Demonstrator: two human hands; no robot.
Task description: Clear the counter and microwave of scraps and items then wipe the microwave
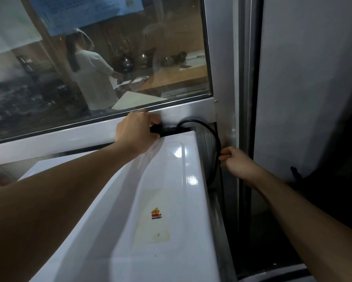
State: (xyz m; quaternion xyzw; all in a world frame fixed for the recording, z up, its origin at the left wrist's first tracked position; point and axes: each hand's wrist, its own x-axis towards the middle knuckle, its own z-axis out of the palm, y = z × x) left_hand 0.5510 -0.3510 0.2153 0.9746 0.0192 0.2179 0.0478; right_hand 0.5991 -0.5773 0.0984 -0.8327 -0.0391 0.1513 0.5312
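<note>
The left hand (pixel 135 129) is reaching over the back edge of the white microwave (pixel 142 200), its grip clenched around a black plug block (pixel 163 130) in the gap between the microwave's top and the window frame (pixel 69 135). The right hand (pixel 237 162) is working at the microwave's right side, its grip pinching the black power cord (pixel 215 139) where the cord is looping down from the plug toward the dark slot beside the metal post (pixel 224 78).

The risks are coming from that tight gap. If the left hand is pulling at an angle, the plug could be jamming against the frame or bending at its neck. If the right hand is tugging the cord instead of guiding it, the strain is going onto the cable joint, not the plug body. The loop is also lying against the microwave's rear corner, so it could be snagging there. The top looks glossy, so a leaning forearm could be nudging the microwave sideways. Wiping is not yet under way.
</note>
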